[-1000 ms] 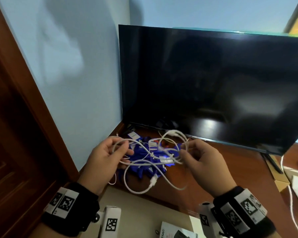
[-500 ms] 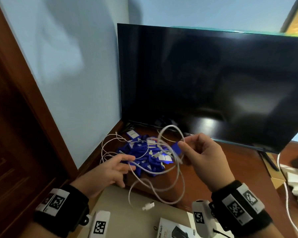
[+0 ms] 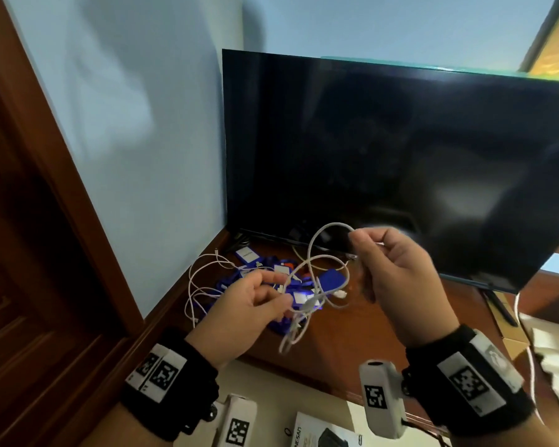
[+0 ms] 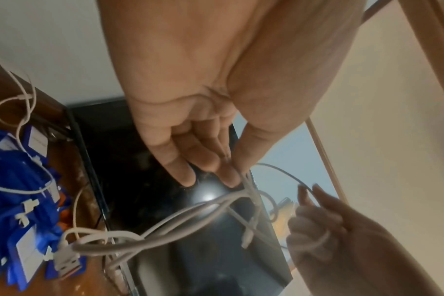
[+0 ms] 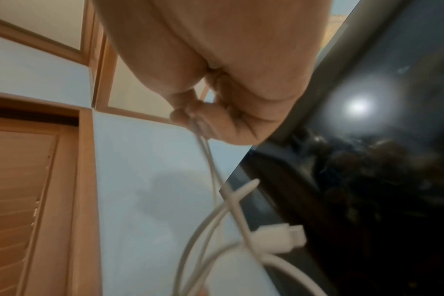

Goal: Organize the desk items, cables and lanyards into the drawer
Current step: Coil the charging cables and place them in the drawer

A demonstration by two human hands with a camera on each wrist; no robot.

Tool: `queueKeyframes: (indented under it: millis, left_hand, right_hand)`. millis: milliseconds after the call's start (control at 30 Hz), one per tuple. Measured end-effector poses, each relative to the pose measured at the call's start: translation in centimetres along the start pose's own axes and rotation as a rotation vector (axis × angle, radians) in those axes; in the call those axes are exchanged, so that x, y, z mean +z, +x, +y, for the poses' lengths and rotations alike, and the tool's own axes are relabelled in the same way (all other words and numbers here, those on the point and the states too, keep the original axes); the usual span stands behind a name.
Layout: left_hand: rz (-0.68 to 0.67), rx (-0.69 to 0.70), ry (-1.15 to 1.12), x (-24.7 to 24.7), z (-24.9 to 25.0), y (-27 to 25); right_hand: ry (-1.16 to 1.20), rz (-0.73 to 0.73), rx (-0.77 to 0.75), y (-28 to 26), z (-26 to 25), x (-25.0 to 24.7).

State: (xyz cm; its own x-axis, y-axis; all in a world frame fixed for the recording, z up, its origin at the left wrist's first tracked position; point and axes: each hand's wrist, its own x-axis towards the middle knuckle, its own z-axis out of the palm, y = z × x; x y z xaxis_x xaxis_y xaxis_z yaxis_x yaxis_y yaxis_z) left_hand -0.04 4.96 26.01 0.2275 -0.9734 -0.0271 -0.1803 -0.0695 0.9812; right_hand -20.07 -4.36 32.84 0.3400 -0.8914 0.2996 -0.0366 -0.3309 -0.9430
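At the far left of the desk (image 3: pixel 346 346) a thin white cable (image 3: pixel 197 285) lies loose beside a pile of blue lanyards (image 3: pixel 273 279). Above the pile, the left hand (image 3: pixel 242 312) pinches a looped white cable (image 3: pixel 317 285) between thumb and fingers. To the right, the right hand (image 3: pixel 397 272) pinches the top of the same loop, in front of the black monitor (image 3: pixel 400 162).

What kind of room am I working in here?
Probably a home room or small office: a dark flat screen on a wooden desk in a blue-walled corner, beside a wooden door.
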Motion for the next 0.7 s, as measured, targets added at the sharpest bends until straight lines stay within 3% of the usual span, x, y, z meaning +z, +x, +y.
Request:
queueKeyframes:
  millis: [100,167,233,333,400,467,567,700]
  left_hand:
    - [0.122,0.07,0.242,-2.1,-0.3,0.4]
    - [0.283,0.099,0.488,-4.1,-0.3,0.7]
    - [0.457,0.094,0.516,-6.0,-0.1,1.1]
    - [0.558,-0.02,-0.039,-7.5,0.7,1.7]
    - [0.511,-0.143,-0.507,-8.3,1.8,1.5]
    - [0.393,-0.217,-0.814,-9.0,2.6,0.9]
    - [0.286,-0.288,-0.895,-9.2,2.5,0.2]
    - [0.302,-0.242,-1.037,-8.3,1.4,0.5]
  right_hand:
    - [-0.181,0.035,-0.049,0.6,0.0,-2.2]
    - [-0.272,0.051,-0.058,0.8,0.1,-3.8]
    - [-0.295,0.069,-0.035,0.7,0.3,-4.9]
    - [-0.366,0.131,-0.024,0.6,1.4,-6.0]
    - [-0.456,0.183,-0.02,0.5,2.1,-6.7]
    - [-0.52,0.231,-0.017,0.4,2.7,-7.5]
    - [-0.631,0.289,-0.037,0.6,3.7,-8.3]
    - [-0.72,0.299,-0.033,0.5,3.9,-8.2]
